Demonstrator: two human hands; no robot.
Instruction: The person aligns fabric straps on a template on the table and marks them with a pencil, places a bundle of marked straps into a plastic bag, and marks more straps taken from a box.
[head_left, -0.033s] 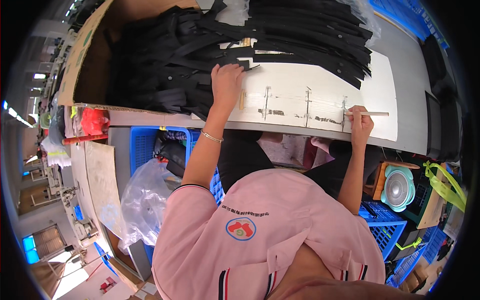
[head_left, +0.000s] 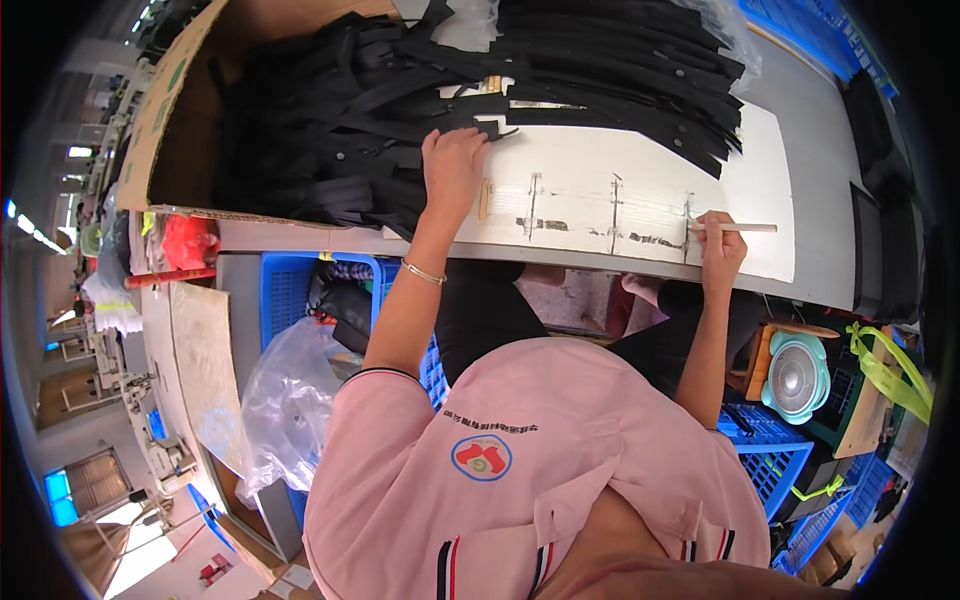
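Observation:
My left hand (head_left: 455,172) is at the right edge of a heap of black fabric strips (head_left: 330,130), fingers bent over a black fabric strip (head_left: 489,131) whose end pokes out beside them. The fingertips are partly hidden. A slim pale marking pencil (head_left: 755,228) is pinched in my right hand (head_left: 720,245), lying nearly level and pointing right. That hand rests over a white board (head_left: 575,170) with several dark cross lines and smudges, beside the rightmost line. Another layer of black strips (head_left: 620,70) is spread across the board's far part.
An open cardboard box (head_left: 165,120) surrounds the heap at left. The grey table (head_left: 820,190) extends right. Below its front edge stand a blue basket (head_left: 285,300) with a clear plastic bag (head_left: 290,400), and at right a small turquoise fan (head_left: 797,378) beside a blue crate (head_left: 770,465).

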